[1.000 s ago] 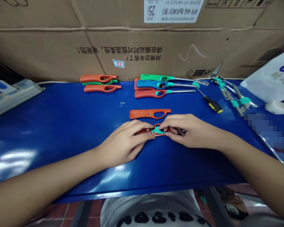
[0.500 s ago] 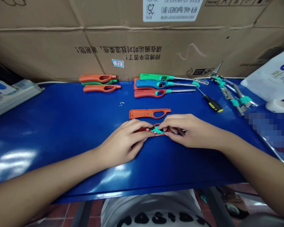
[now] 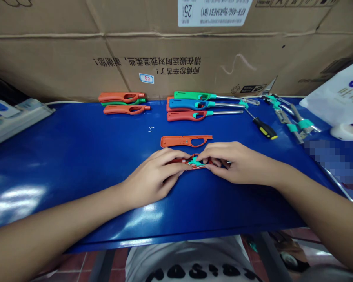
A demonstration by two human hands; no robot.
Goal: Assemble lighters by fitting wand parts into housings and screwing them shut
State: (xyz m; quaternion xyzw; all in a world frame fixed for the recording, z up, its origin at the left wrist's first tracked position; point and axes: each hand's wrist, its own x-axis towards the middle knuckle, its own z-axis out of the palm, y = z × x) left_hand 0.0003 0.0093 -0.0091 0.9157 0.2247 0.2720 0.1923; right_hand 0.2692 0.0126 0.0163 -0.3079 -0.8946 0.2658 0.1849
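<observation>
Both hands work at an opened lighter handle half, orange-red, lying on the blue table before me. My left hand grips its left part between thumb and fingers. My right hand is closed at the other end, its thumb and forefinger on the teal trigger piece inside the shell; the curled fingers hide much of that end. Just beyond, the matching orange handle half lies with its inner side up. Several tiny screws are scattered farther back.
Assembled lighters with metal tubes lie at the back, orange and green handle shells to their left. A black-and-yellow screwdriver and lighter inner parts are at the right. A cardboard box stands behind; a white bag is far right.
My left fingertips have drawn back very slightly to the left from the teal piece. My right hand looks unchanged.
</observation>
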